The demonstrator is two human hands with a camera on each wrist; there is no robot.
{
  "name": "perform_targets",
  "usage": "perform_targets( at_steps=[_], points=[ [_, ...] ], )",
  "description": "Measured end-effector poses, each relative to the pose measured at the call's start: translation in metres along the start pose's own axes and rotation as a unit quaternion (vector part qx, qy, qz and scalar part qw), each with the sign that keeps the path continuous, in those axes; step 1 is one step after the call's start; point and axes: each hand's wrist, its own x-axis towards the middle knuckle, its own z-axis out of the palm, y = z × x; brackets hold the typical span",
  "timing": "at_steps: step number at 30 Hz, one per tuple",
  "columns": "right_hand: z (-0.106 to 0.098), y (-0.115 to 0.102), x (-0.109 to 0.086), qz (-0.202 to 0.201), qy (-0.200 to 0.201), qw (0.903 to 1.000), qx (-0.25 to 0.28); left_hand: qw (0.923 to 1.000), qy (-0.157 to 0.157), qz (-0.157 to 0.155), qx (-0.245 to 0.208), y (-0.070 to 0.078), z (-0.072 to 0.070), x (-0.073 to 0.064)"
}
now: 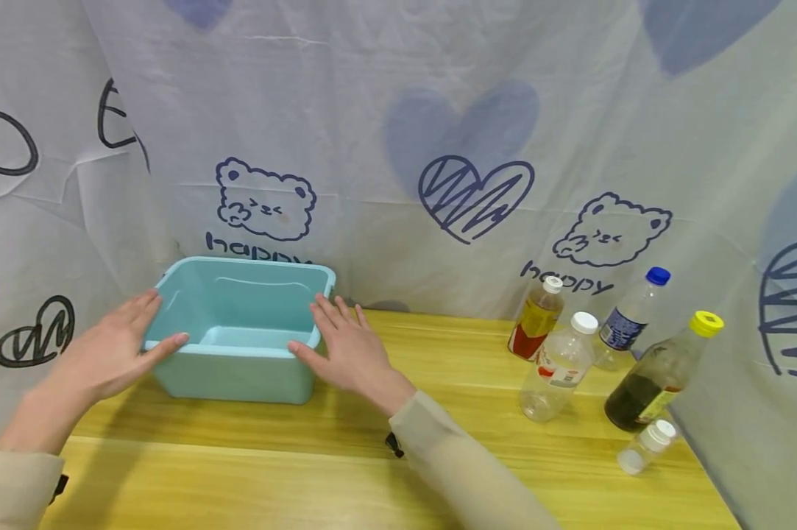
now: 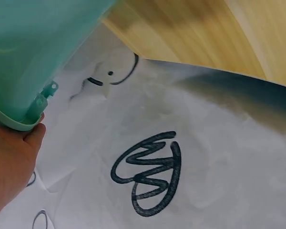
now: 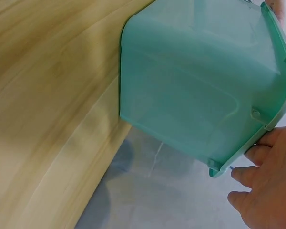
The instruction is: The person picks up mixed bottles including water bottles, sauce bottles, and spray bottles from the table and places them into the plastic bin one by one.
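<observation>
Item one: a pale turquoise plastic bin [image 1: 232, 377], located towards the back left corner of the wood-grain bench [image 1: 239, 478], its base apparently resting close to the back edge. The left hand [image 1: 116, 342] lies along the left rim, fingers extended, thumb spread over the front corner. The right hand [image 1: 348, 350] touches the right rim likewise, fingers slightly parted, thumb at the front corner; neither fist is closed.

Risk, as judged: such light contact on smooth plastic could slip if the bin were lifted, and an uneven push could skew it or send its base over the back edge.

Form: rounded corners, rolled lip, walls apparently tapering to the base.

Near the right edge stand rounded bottles: a red-and-yellow-labelled one [image 1: 537, 324], a transparent white-capped one [image 1: 557, 372], a blue-capped one [image 1: 625, 327], a yellow-capped one [image 1: 659, 379] with dark liquid, and a small vial [image 1: 646, 447]. A sideways knock could topple these.

Behind hangs creased, printed cloth [image 1: 372, 110].
</observation>
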Motion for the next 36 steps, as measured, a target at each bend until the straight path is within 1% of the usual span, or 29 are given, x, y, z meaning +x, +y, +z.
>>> perform_targets(
  at_steps=[5,11,16,23,31,36],
  points=[
    [-0.004,0.011,-0.013,-0.002,0.007,0.9999,0.012,0.9999,0.005,0.011,0.007,0.014,0.004,0.001],
    [-0.009,0.026,-0.033,-0.001,0.007,0.9997,0.022,0.9994,0.014,0.031,0.012,0.036,0.006,0.001],
    [-0.013,0.039,-0.05,-0.006,0.016,0.9993,0.034,0.9991,0.014,0.038,0.012,0.054,0.008,0.002],
    [-0.019,0.059,-0.075,-0.013,0.038,0.9979,0.05,0.9993,0.0,0.036,0.012,0.084,0.009,0.004],
    [-0.028,0.084,-0.107,-0.006,0.055,0.9957,0.074,0.9984,0.009,0.055,0.01,0.117,0.019,0.004],
    [-0.033,0.098,-0.123,-0.006,0.063,0.9953,0.073,0.9983,0.014,0.057,0.002,0.138,0.023,0.005]
  ],
)
